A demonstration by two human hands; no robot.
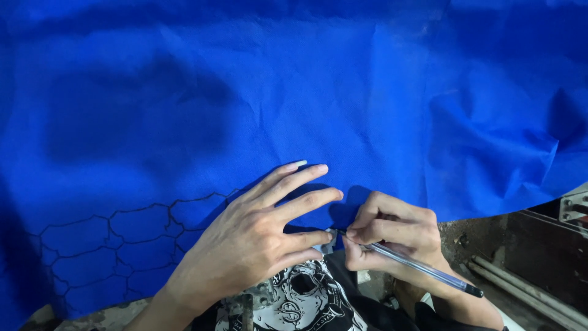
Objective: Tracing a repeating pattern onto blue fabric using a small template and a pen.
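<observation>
A large sheet of bright blue fabric [245, 104] covers nearly the whole view. Black pen lines [122, 239] form a net of irregular cells on its lower left part. My left hand [257, 236] lies flat on the fabric with fingers spread, pressing it down near the front edge. My right hand [392, 236] grips a clear ballpoint pen [422, 268] with a black cap end, its tip touching the fabric edge right beside my left fingertips. A small grey piece [326, 244] sits under the pen tip; I cannot tell what it is.
Below my hands shows a black garment with a white print [303, 297]. At the right, past the fabric's edge, are a dirty dark surface [484, 239], pale pipes [527, 288] and a metal bracket [574, 207]. The fabric is creased at the right.
</observation>
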